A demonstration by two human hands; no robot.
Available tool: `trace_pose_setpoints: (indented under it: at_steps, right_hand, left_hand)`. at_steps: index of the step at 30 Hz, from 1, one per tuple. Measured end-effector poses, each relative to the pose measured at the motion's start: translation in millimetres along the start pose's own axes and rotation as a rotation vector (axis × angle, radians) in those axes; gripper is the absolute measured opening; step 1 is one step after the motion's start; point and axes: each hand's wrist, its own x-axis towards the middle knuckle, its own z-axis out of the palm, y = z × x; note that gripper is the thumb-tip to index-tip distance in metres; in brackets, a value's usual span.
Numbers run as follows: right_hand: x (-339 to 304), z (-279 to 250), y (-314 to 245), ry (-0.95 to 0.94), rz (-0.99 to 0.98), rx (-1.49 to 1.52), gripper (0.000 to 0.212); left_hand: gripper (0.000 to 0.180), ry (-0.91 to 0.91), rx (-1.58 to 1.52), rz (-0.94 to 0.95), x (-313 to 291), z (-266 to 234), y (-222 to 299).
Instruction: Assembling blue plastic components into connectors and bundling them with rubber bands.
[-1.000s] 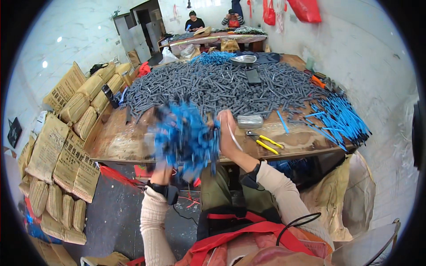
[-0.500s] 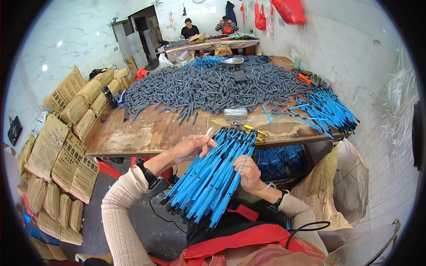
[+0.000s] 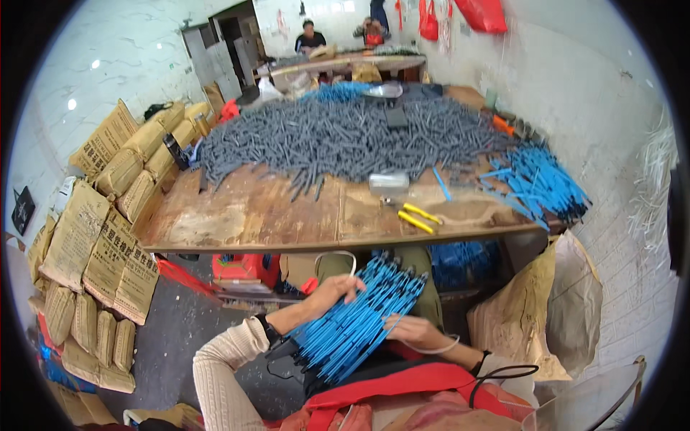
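Observation:
A thick bundle of blue sticks with black ends rests slanted on my lap, below the table's front edge. My left hand is closed at the bundle's upper left side, its fingers pinching a thin white strip that curls up above them. On the bundle's right side, my right hand is closed with fingertips against the sticks. A white strip also loops out below that hand, apparently held in it. Whether both lengths are one strip passing beneath the bundle is hidden.
A wooden table bears a heap of grey plastic pieces, yellow-handled pliers, a clear box and more blue sticks. Brown sacks stand left; an open paper sack stands right. Two people sit beyond.
The bundle and both hands have come down and closer to my body, away from the table edge. The white strip now curls above my left hand. My view has shifted slightly.

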Motion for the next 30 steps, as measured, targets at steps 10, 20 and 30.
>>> trace_pose_setpoints:
  at_steps: [10,20,30]
  right_hand:
    - [12.9,-28.9,-0.3,-0.106,-0.043,0.1,0.028]
    - [-4.6,-52.7,-11.5,-0.017,0.252,0.013,0.009]
    - [98.8,-75.8,18.6,-0.156,-0.115,-0.263,0.018]
  left_hand:
    - [0.036,0.061,-0.385,-0.224,-3.2,0.7,5.8]
    - [0.036,0.028,-0.329,-0.18,0.7,0.9,5.2]
    - [0.036,-0.119,-0.003,0.01,15.3,-10.3,15.9]
